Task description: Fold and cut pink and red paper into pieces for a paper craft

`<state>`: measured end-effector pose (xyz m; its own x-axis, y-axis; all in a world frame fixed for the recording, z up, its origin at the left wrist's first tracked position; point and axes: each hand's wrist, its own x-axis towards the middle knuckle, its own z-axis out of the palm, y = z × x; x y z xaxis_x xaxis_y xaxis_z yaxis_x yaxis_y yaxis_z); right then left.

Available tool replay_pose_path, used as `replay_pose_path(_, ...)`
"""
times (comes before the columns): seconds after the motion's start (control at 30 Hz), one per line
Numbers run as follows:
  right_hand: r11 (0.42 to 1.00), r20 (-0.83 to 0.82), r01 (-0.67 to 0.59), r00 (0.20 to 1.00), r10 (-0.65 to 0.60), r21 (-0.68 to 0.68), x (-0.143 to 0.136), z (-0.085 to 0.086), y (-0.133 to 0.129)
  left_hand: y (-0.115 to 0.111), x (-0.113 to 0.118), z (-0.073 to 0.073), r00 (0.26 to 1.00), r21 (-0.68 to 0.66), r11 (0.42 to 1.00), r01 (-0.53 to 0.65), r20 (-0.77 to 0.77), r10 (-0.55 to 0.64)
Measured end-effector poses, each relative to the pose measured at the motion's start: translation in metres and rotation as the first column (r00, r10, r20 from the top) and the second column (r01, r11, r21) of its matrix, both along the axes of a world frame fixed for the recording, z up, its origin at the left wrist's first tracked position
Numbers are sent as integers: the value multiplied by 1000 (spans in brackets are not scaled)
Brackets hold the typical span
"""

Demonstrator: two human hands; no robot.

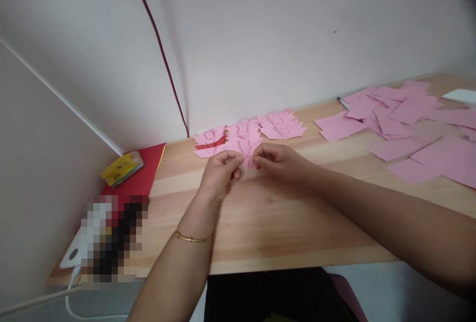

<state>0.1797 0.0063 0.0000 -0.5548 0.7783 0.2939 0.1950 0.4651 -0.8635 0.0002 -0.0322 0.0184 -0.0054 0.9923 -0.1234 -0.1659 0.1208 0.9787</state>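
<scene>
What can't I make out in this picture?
All in the head view:
- Edges of the small pink paper: partly covered by the left hand and right hand.
- Objects at lower left: hidden by the pixelated patch.
- White object: cut off by the right edge.
- Pen: partly covered by pink sheets.
- Yellow packet: print too small.

A light wood-grain tabletop [267, 228] runs along a wall, bare on the near side of the fingers. Just beyond the fingertips lie cut pink papers with jagged edges [283, 125] and a red strip [210, 143]. Well to the right of the fingers, loose pink sheets [414, 109] overlap beside a pen [344, 103]. Well to their left, a red sheet [151, 161] bears a yellow packet [122, 167]; nearer objects there are pixelated.
</scene>
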Motion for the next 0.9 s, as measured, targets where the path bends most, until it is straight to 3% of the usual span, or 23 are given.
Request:
replay_pose_path(0.27, 967, 93, 97, 988, -121, 236, -3, -2, -3, -3, 7, 1, 986, -148, 988, 37, 164, -12)
replay_pose_path(0.37, 961, 82, 95, 989, -120, 260, -4, -1, -3, -3, 9, -1, 987, -104, 994, 25, 161, -8)
replay_pose_path(0.6, 981, 0, 89, 996, -90, 172, -5, 1, -4, -2, 10, -6, 1000, 79, 997, 23, 17, -25)
replay_pose_path(0.73, 967, 15, 55, 998, -61, 248, -4, 1, -4, -3, 11, -6, 992, 112, 988, 108, -75, -99)
replay_pose_path(0.9, 942, 38, 20, 999, -34, 336, -4, 3, -2, -4, 11, -4, 989, 112, 982, 149, -9, -149)
